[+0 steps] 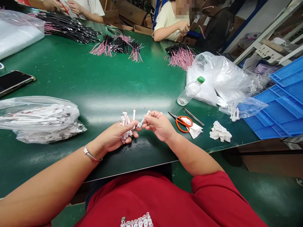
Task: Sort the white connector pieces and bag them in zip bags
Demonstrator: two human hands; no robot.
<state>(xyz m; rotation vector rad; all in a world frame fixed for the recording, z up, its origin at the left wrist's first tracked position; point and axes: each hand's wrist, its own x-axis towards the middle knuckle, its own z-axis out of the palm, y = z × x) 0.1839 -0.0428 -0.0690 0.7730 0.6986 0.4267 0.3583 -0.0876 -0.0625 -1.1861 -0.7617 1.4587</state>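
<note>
Green worktable (99, 82) spans the view; black-and-pink wire bundles (71, 27) lie along its far side, two co-workers (165, 22) beyond. Left hand (112, 135): fingers and thumb grasp a bunch of small white connector pieces (126, 121) above the near edge of the table. Right hand (161, 126): thumb and fingertips pinch a single white piece (143, 119), held tilted just beside the left fingertips; contact between them cannot be determined from my position. Right side: orange-handled scissors (178, 119) overlap a white scrap (196, 130), near a clear bottle (188, 93). Left side: filled plastic bag (47, 114).
</note>
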